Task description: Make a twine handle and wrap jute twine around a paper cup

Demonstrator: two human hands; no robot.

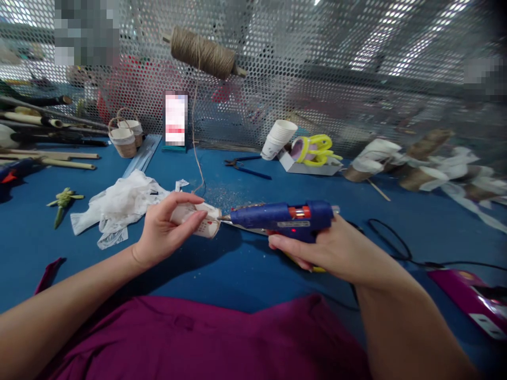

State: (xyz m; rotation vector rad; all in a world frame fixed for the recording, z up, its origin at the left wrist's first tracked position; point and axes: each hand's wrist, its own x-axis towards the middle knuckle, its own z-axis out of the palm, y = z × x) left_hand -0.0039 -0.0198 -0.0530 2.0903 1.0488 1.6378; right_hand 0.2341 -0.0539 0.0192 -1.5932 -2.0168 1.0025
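Note:
My left hand [168,224] is closed around a white printed paper cup [209,226] lying on its side, its mouth facing right. In my right hand [317,245] is a blue hot glue gun [273,215] with a small red light lit. The gun's metal nozzle is at the cup's rim, at or very near touching. Jute twine [197,158] runs down from a spool [202,53] to behind my left fingers. Yellow-handled scissors [319,269] show under my right hand; whether it also grips them I cannot tell.
White lace [127,203] lies left of my hand. Behind are pliers [249,166], stacked paper cups [278,138], and a white box [311,166] with yellow scissors. Twine-wrapped cups [122,142] stand back left. A black cable [396,256] crosses the right side.

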